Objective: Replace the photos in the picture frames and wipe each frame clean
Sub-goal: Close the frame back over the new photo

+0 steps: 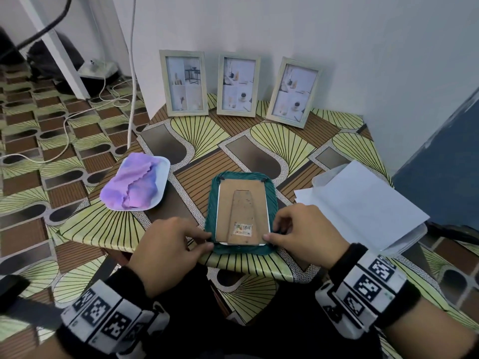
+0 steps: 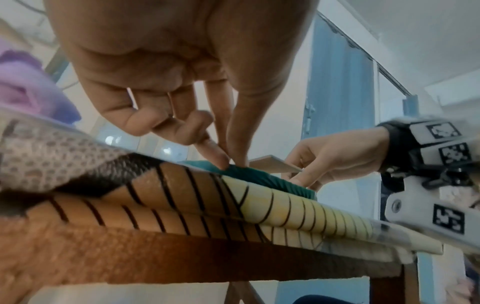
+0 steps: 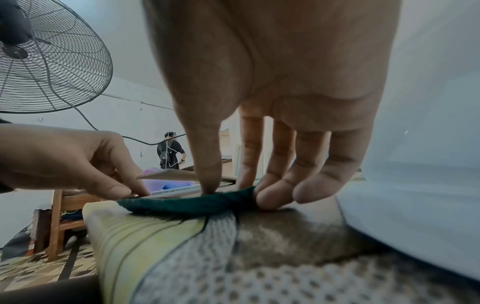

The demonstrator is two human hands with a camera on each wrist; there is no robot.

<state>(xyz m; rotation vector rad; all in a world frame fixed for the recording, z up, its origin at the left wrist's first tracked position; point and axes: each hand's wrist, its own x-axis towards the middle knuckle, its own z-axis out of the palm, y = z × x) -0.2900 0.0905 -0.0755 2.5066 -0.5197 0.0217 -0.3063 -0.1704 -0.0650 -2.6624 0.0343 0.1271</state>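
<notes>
While your left hand (image 1: 173, 248) and right hand (image 1: 305, 233) pinch the face-down green frame's (image 1: 242, 213) near corners, backing on, cloth (image 1: 132, 183) untouched, swap and wiping remain.

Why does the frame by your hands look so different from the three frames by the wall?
The near frame lies face down on a green mat, showing its brown cardboard back; the three wall frames stand upright, showing their photos. Both hands, left and right, touch the near frame's bottom corners; nobody touches the wall frames. All look alike in shape, and all sit on the same table.
</notes>
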